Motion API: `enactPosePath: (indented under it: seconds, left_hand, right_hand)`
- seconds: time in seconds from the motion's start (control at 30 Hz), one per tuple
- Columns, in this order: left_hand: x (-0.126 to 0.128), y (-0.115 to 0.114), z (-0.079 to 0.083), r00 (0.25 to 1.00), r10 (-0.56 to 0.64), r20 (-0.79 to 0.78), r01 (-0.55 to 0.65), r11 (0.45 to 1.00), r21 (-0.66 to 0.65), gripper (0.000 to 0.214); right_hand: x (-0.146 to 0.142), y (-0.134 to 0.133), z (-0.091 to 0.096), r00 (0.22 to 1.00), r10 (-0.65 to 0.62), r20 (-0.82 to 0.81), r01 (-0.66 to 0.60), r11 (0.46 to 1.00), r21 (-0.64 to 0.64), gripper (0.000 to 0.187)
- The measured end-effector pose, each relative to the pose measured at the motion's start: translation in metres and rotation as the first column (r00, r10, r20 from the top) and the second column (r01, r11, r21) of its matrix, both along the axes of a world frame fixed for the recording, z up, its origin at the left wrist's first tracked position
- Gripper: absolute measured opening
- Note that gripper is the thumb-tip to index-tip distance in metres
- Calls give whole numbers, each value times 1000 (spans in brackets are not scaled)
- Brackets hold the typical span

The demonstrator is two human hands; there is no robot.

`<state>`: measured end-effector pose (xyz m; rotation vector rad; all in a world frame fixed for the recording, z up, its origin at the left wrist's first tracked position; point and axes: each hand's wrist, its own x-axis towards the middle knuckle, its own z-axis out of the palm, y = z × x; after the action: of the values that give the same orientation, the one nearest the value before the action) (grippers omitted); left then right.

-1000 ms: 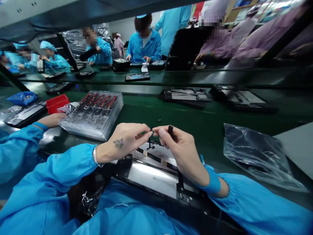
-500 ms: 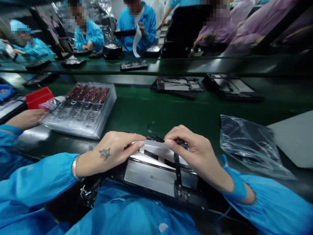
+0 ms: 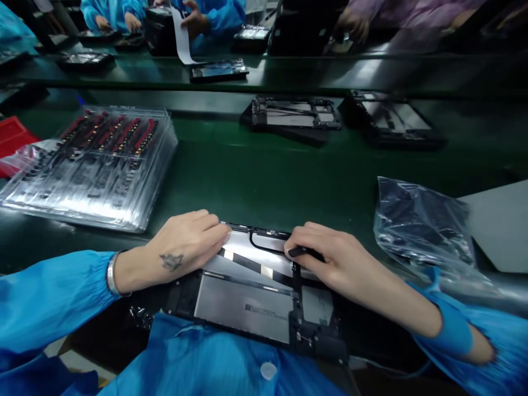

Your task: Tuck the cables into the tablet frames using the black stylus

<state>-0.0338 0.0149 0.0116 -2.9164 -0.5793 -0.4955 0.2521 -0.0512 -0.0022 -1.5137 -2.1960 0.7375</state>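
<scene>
An opened tablet chassis (image 3: 247,300) with silver panels lies at the table's near edge, partly over my lap. A thin black cable (image 3: 264,242) loops along its far edge. My left hand (image 3: 187,242) rests on the chassis's far left corner, fingers curled and pressed down on the frame. My right hand (image 3: 330,258) lies on the far right part, fingers closed round a small black tool (image 3: 299,252) whose tip touches the cable.
A stack of clear trays (image 3: 93,165) holding red and black parts sits at left, beside a red bin (image 3: 12,135). A crumpled plastic bag (image 3: 421,225) lies at right. Two more open chassis (image 3: 295,113) sit on the green belt (image 3: 264,170). Other workers' hands move across the far bench.
Both hands came down from pinching a small part in the air onto the chassis. The cable now lies looped along its far edge. The view tilted downward.
</scene>
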Motion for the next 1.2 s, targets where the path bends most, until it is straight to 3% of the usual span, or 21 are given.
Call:
enactPosePath:
  seconds: [0.27, 0.47, 0.83, 1.2]
  left_hand:
    - [8, 8, -19, 988, -151, 42, 155, 978, -141, 20]
    - [11, 8, -25, 982, -187, 32, 190, 967, -171, 19]
    - [16, 10, -23, 977, -210, 24, 212, 970, -119, 19]
    - [19, 13, -24, 968, -232, -91, 230, 973, -32, 23]
  right_hand:
    - [-1, 3, 3, 995, -78, 70, 81, 996, -47, 28]
    - [-4, 6, 8, 991, -75, 109, 86, 992, -97, 31]
    - [-1, 10, 11, 986, -51, 161, 72, 990, -124, 28]
    - [-1, 12, 12, 991, -10, 133, 15, 999, -42, 30]
